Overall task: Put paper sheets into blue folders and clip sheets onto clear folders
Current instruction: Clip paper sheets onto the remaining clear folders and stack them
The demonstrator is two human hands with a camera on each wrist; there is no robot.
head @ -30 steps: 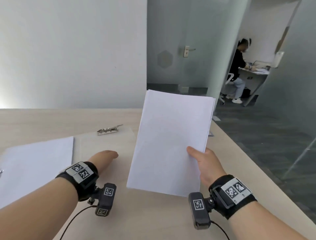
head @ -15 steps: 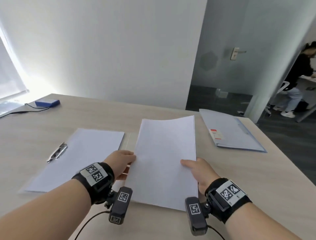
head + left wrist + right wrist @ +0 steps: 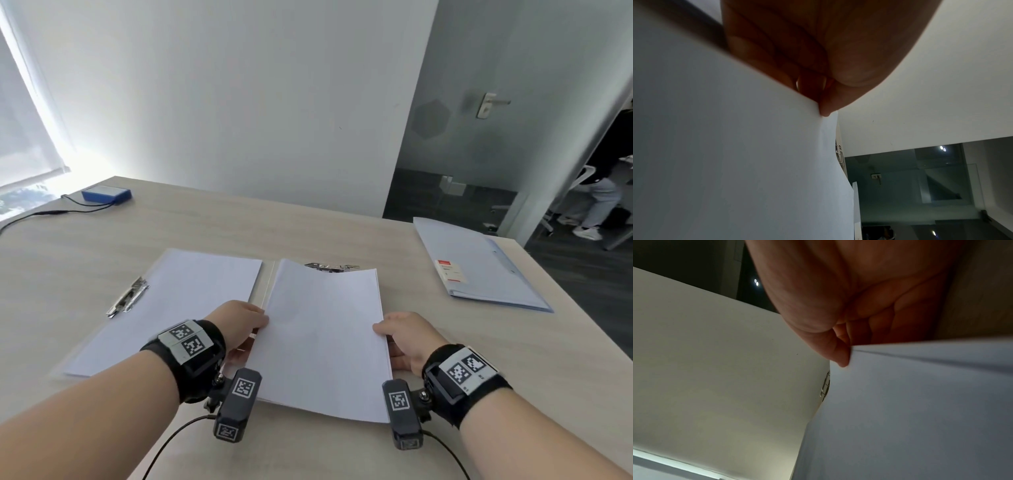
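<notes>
Head view — both hands [image 3: 239, 322] [image 3: 406, 337] pinch sheets [image 3: 325, 335].

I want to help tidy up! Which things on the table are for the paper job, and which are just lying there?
For the job:
- paper stack, held by the left hand and right hand
- metal clip behind the stack
- clipped folder with sheets, on the left
- blue folder

Just lying there:
- blue box
- black cable

The head camera looks down from above at the table [image 3: 342, 226]. Each wrist camera sits very close under its hand, maybe facing up. All three see the paper stack [image 3: 325, 335].
</notes>
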